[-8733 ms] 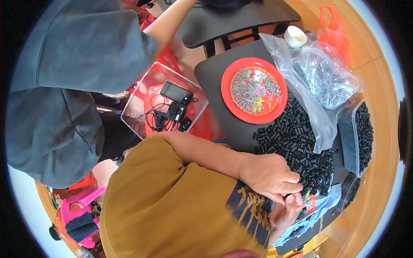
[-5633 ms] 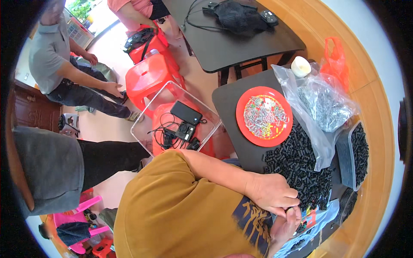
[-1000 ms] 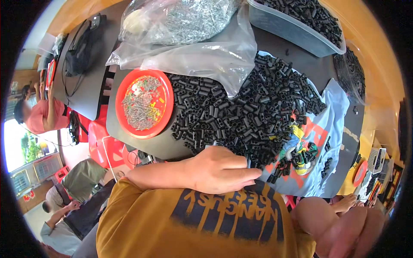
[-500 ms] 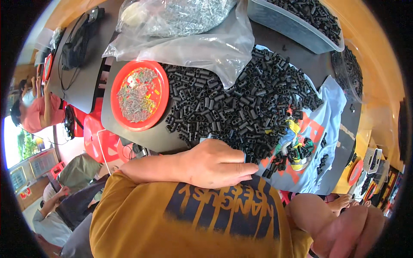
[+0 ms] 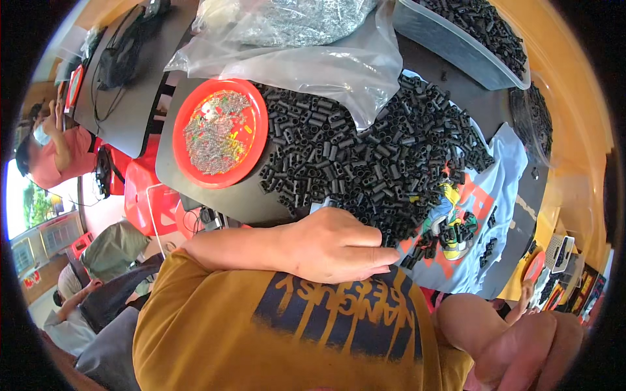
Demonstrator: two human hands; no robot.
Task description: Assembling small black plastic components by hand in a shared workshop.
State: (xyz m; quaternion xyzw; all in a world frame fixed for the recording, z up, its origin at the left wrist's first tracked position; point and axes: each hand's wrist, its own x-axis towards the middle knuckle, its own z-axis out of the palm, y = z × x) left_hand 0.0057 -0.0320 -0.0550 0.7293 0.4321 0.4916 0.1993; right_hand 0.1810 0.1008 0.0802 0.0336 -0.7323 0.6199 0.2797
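My left hand [image 5: 342, 246] lies at the near edge of the table, its fingers curled and pressed together, thumb along the side. Anything inside the fingers is hidden. Just beyond it spreads a large heap of short black tubular plastic pieces [image 5: 352, 153]. To the right, my right arm [image 5: 473, 319] is bent close to the camera; I do not see its hand. A red round plate [image 5: 183, 153] left of the heap holds many small silvery metal parts. Under the heap's right side is a light blue cloth [image 5: 505, 169] with a coloured print, a few black pieces scattered on it.
A clear plastic bag [image 5: 293, 68] with silvery contents stands behind the heap. A translucent bin [image 5: 450, 49] of black pieces is at the far right, with a clear round tub [image 5: 531, 120] beside it. Red stools [image 5: 147, 199] and other people sit to the left.
The view has shifted slightly, so the plate, bag and heap sit a little further right. My left hand keeps the same curled shape near the table edge.
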